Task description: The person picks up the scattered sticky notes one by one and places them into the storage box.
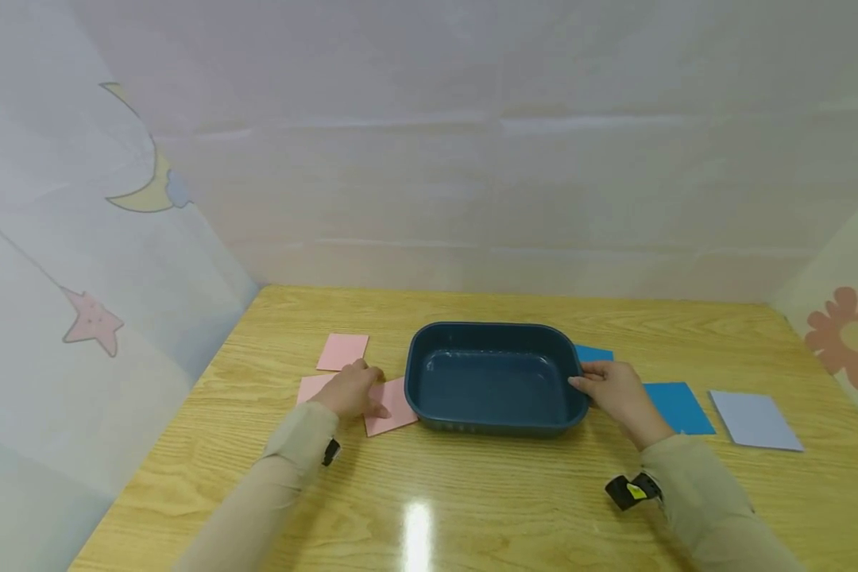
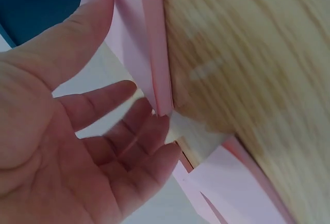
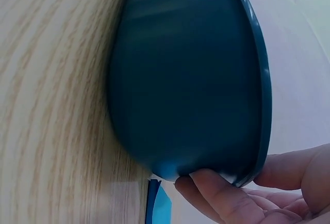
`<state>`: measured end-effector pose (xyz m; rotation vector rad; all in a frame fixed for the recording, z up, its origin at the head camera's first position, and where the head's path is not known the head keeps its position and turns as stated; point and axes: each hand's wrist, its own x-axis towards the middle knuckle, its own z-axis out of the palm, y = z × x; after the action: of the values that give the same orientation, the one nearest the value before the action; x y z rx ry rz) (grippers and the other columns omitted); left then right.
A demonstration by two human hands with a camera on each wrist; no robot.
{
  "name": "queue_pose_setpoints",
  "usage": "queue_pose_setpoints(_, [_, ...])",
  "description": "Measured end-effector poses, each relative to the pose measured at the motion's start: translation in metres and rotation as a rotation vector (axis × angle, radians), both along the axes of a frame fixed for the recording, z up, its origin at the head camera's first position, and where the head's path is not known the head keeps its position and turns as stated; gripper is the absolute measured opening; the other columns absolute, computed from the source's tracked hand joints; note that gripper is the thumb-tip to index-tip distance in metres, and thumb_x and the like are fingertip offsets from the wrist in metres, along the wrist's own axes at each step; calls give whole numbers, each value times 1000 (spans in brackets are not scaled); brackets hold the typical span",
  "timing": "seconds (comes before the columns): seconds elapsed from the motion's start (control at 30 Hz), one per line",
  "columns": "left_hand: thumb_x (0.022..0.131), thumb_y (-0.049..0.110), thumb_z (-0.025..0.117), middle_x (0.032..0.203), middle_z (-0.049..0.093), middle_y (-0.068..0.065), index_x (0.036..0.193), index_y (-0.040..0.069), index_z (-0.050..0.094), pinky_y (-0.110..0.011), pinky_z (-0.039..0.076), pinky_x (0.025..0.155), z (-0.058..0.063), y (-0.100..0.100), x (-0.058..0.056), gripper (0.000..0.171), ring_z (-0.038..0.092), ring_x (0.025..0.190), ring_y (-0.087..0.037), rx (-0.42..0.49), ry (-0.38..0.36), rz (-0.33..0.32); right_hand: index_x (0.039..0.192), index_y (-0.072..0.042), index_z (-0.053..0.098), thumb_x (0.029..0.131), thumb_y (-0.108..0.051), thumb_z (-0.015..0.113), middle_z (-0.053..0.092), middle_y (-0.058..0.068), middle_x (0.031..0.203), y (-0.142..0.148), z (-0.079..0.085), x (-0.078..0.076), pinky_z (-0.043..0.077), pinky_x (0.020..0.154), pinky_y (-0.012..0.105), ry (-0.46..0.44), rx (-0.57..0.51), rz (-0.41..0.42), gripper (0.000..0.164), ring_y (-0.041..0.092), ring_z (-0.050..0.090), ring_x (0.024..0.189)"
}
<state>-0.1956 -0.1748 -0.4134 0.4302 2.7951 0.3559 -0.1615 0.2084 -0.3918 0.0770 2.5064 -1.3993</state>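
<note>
A dark blue rectangular basin (image 1: 496,425) with rounded corners sits on the table in the head view. My right hand (image 1: 610,387) grips the basin's right end, thumb over the rim and fingers against the outer wall, as the right wrist view also shows. To the left of the basin, my left hand (image 1: 352,391) is over several flat pink squares. Its thumb (image 2: 98,12) touches the pink square (image 1: 393,407) beside the basin. The other fingers are loosely bent near that square's edge, and a second pink square (image 2: 232,182) lies close below them in the left wrist view.
Another pink square (image 1: 342,351) lies farther back on the wooden table (image 1: 500,500). Right of the basin are a blue square (image 1: 678,407), a second blue piece (image 1: 595,353) partly hidden behind the basin, and a pale lavender square (image 1: 755,420). A light sheet (image 1: 500,183) hangs behind the table.
</note>
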Motion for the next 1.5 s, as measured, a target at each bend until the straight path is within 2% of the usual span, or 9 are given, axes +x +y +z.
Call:
queue_pose_setpoints(0.37, [77, 25, 84, 108, 60, -13, 115, -1, 63, -42, 46, 93, -4, -1, -9, 51, 56, 106, -31, 11, -39, -20, 141, 22, 27, 102, -10, 50, 33, 41, 141, 0, -2, 0, 51, 89, 45, 19, 26, -4, 55, 50, 40, 126])
queue_pose_setpoints(0.5, [77, 26, 84, 106, 61, -14, 112, -2, 64, -41, 47, 91, -4, -1, -10, 50, 57, 101, -29, 3, -54, 2, 141, 21, 27, 102, -10, 49, 33, 41, 141, 0, -2, 0, 51, 89, 45, 15, 23, -2, 54, 50, 40, 126])
queue_pose_setpoints(0.63, [76, 26, 85, 103, 63, -12, 110, -2, 63, -39, 48, 87, -5, -4, -9, 49, 58, 94, -25, 38, -79, 51, 141, 21, 27, 102, -10, 50, 33, 41, 141, -1, -2, 0, 51, 89, 45, 11, 19, 0, 55, 50, 40, 126])
queue_pose_setpoints(0.73, [75, 24, 86, 99, 62, -9, 107, 0, 62, -38, 48, 82, -6, -7, -5, 46, 55, 88, -22, 99, -94, 110, 140, 22, 27, 102, -10, 50, 33, 41, 140, 0, -3, 0, 51, 88, 44, 11, 14, 2, 55, 50, 40, 126])
queue_pose_setpoints(0.93, [78, 15, 82, 89, 57, -7, 96, 2, 60, -34, 45, 72, -6, -15, 3, 32, 51, 78, -21, 286, -50, 214, 140, 22, 26, 102, -10, 49, 34, 41, 140, 1, -3, 0, 52, 88, 43, 12, 10, 0, 55, 50, 41, 126])
queue_pose_setpoints(1.13, [84, 4, 72, 95, 63, -12, 103, -3, 59, -35, 49, 70, 0, -22, 11, 24, 57, 81, -22, 493, -53, 320, 140, 22, 27, 102, -10, 49, 35, 41, 139, 1, -2, -1, 52, 86, 42, 13, 15, -6, 54, 50, 43, 124])
queue_pose_setpoints(1.23, [87, 3, 69, 102, 65, -17, 107, -6, 60, -34, 51, 70, 1, -24, 14, 23, 61, 87, -25, 556, -60, 351, 140, 22, 27, 102, -9, 49, 35, 41, 139, 1, -2, -1, 52, 86, 42, 12, 14, -6, 54, 49, 43, 124])
queue_pose_setpoints(1.4, [89, 2, 67, 106, 65, -20, 110, -9, 62, -36, 53, 76, 5, -26, 17, 24, 62, 94, -28, 599, -68, 399, 140, 22, 26, 103, -9, 49, 35, 41, 139, 0, -2, -1, 52, 87, 43, 14, 11, -4, 54, 50, 42, 125])
queue_pose_setpoints(1.5, [91, 2, 65, 109, 64, -21, 113, -9, 62, -38, 54, 77, 6, -26, 19, 25, 63, 94, -28, 628, -96, 450, 141, 22, 26, 103, -10, 49, 35, 41, 139, 0, -2, -1, 52, 87, 43, 12, 12, -6, 55, 50, 42, 125])
